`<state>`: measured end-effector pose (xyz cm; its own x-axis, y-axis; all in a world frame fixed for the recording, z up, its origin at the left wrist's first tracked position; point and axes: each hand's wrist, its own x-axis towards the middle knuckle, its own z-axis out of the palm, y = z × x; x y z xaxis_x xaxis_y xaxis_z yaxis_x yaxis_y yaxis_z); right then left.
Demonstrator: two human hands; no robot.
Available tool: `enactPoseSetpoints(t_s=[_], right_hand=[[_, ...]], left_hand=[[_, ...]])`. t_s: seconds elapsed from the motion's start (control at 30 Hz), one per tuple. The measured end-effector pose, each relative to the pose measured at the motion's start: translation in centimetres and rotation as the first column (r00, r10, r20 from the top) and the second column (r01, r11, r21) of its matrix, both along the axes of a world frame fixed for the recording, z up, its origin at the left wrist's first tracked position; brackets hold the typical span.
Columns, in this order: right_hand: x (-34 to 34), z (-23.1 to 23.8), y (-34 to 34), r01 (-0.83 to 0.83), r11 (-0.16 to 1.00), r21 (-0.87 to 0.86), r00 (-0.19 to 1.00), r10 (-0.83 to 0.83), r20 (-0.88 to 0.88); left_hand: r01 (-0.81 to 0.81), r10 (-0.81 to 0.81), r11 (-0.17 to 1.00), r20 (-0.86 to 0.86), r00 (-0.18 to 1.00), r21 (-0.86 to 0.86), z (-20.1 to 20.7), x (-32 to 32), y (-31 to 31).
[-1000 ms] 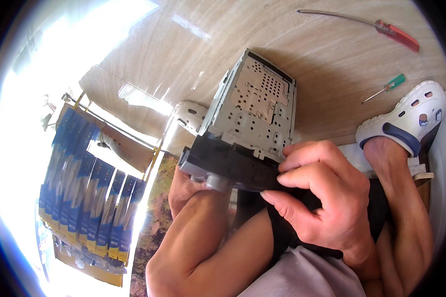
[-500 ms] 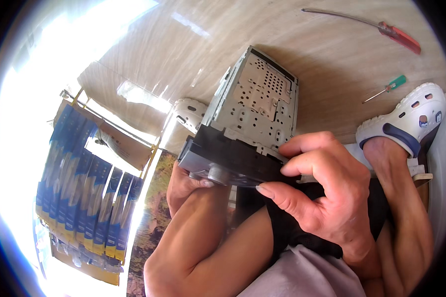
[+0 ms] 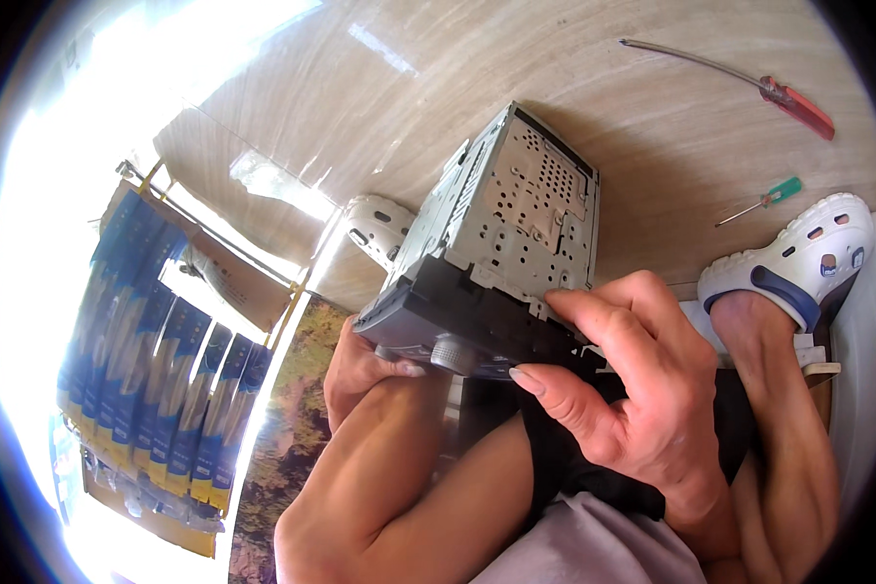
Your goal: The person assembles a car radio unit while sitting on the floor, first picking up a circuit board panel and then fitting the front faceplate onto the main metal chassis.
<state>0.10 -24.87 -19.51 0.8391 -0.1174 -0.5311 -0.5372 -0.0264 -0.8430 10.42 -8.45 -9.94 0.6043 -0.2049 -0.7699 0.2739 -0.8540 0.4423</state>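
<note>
A car stereo (image 3: pixel 530 209) with a perforated silver metal case is held over my lap. Its black front panel (image 3: pixel 467 321), with a round silver knob (image 3: pixel 452 354), faces down toward me. At the panel's left end, my left hand (image 3: pixel 362 372) grips the stereo, its thumb beside a smaller knob and most of its fingers hidden behind. My right hand (image 3: pixel 642 375) is at the panel's right end. Its index fingertip rests on the seam between case and panel, and its thumb is at the panel's lower edge.
On the wood-patterned floor (image 3: pixel 438 58) lie a long red-handled screwdriver (image 3: pixel 793 105) and a small green-handled one (image 3: pixel 779 192), beyond my right white clog (image 3: pixel 798 253). The other clog (image 3: pixel 378 226) shows behind the stereo. A rack of blue-and-yellow packages (image 3: pixel 156 360) hangs at left.
The stereo has turned a little, so more of its left side and front knob show. My right index finger has shifted upward along the panel seam. The whole view has moved slightly.
</note>
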Motion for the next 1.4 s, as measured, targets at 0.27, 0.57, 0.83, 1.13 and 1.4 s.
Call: enactPoseSetpoints(t_s=[0.27,0.57,0.83,1.13,1.4], right_hand=[[0.0,0.4,0.0,-0.003,0.997,-0.083,0.999,0.007,0.046],[0.3,1.1,0.6,-0.034,0.982,-0.184,0.996,0.048,0.070],[1.7,0.8,0.1,-0.017,0.979,-0.204,0.994,0.038,0.102],[4.2,1.2,3.2,0.082,0.992,-0.091,0.996,-0.080,0.025],[7.6,2.2,4.5,0.158,0.976,-0.148,0.983,-0.170,-0.066]], left_hand=[[-0.176,0.171,0.984,-0.194,0.966,-0.010,0.1,-1.1,4.4],[-0.454,0.372,0.890,-0.513,0.774,-0.039,-5.5,-1.0,14.3],[-0.544,0.328,0.802,-0.581,0.745,-0.245,-9.2,-2.6,17.9],[-0.500,0.317,0.802,-0.477,0.820,-0.327,-9.1,-3.3,17.5],[-0.430,0.228,0.811,-0.462,0.857,-0.396,-9.2,-2.1,17.2]])
